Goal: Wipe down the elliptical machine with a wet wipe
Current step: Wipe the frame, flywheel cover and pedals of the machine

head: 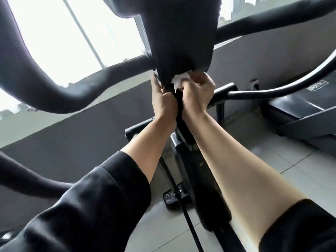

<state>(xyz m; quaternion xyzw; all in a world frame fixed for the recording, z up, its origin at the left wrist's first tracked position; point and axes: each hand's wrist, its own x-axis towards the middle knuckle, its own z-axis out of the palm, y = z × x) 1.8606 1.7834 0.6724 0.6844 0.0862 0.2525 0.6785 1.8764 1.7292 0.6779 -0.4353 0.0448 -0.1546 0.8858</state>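
The black elliptical machine fills the view, its console housing seen from below and its upright post running down between my forearms. A crumpled white wet wipe is pressed against the lower edge of the console where it meets the post. My right hand grips the wipe with curled fingers. My left hand holds the left side of the post just under the console, fingers wrapped round its edge.
Thick black handlebars curve across the left and top right. A thinner moving arm sweeps across the right. Another machine stands at the right on a grey tiled floor. Bright windows and a grey wall lie behind.
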